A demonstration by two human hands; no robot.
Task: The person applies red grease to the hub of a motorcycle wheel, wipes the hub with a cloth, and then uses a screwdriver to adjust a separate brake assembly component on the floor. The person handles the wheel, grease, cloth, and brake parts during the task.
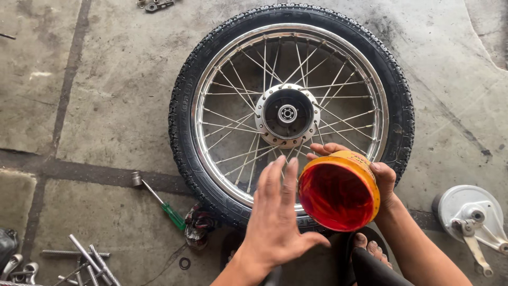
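A spoked motorcycle wheel with a black tyre (184, 114) lies flat on the concrete floor, its hub (287, 114) facing up. My right hand (383, 182) grips a round yellow tub (339, 190) tilted toward me, its inside coated with red grease. My left hand (275, 214) hovers open just left of the tub's mouth, fingers spread and pointing up, over the near side of the wheel rim. A bare foot (368, 246) shows below the tub.
A green-handled screwdriver (159, 201) lies left of the wheel. Metal rods and bolts (87, 259) sit at the lower left. A grey brake drum plate (473, 217) lies at the right. Small metal parts (153, 4) rest at the top edge. A dirty rag (198, 225) lies by the tyre.
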